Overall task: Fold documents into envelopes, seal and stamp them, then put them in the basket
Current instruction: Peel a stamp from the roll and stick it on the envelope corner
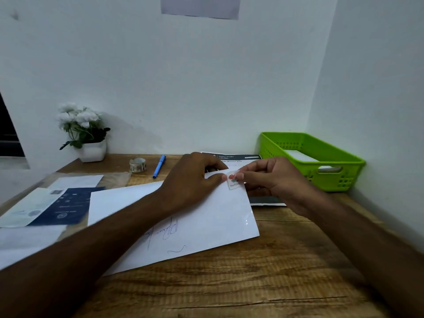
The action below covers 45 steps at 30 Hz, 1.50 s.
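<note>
Several papers (66,206) overlap left of the envelope (202,216), one dark blue, one pale, their print blurred and their left edges cut off by the frame. Beyond the envelope's left end stand a white pot of white flowers (91,150), a small roll (137,165) whose pattern is too small to read, and a blue pen (159,166). The white envelope lies flat on the wooden table (286,260), long axis running left to right with its right end angled farther from the person; the left forearm (103,237) hides part of the handwriting on it. The left hand (192,180) rests knuckles up on its far edge, fingers curled, one tip at the stamp (233,180); pinching or only pressing, I cannot tell. The right hand (273,177) pinches the stamp at the envelope's far right corner. Behind that corner a dark printed sheet (238,158) is mostly covered. Right of the envelope sits a green basket (309,159), white paper (300,156) half hidden inside.
</note>
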### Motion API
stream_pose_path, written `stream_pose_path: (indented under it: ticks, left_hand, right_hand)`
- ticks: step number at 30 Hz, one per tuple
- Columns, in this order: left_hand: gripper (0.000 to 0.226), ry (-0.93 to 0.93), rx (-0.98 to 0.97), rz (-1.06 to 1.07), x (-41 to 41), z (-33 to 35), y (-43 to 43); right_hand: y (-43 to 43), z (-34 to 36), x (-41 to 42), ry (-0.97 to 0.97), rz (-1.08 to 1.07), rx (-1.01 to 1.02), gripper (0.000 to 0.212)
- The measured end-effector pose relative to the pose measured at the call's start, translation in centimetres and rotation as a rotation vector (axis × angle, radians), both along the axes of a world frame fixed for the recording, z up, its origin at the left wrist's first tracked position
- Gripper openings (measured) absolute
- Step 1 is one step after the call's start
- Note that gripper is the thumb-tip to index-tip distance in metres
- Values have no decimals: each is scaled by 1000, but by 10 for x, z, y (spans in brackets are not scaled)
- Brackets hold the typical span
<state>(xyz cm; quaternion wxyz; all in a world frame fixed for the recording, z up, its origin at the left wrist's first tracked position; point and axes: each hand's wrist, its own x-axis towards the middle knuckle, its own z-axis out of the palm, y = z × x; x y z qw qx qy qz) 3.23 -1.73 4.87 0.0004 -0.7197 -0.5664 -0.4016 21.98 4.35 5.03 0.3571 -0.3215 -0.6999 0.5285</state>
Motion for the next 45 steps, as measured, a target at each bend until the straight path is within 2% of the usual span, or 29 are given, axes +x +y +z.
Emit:
stream_pose_path:
  ticks: [9, 22, 35, 39, 45]
  left_hand:
    - [10, -36, 12, -21, 0, 0, 0]
    - [12, -97, -8, -31, 1, -1, 1]
    - [12, -80, -4, -17, 1, -2, 2]
    - [26, -112, -13, -46, 2, -2, 0]
    - [27, -134, -4, -45, 3, -2, 0]
  right_hand:
    - [-3, -3, -4, 15, -76, 84, 24]
    - [-9, -3, -8, 18, -109, 83, 8]
    - [-8, -5, -11, 0, -179, 168, 10]
    - [-8, -6, -11, -8, -184, 179, 14]
    - [-9, -6, -11, -7, -197, 189, 13]
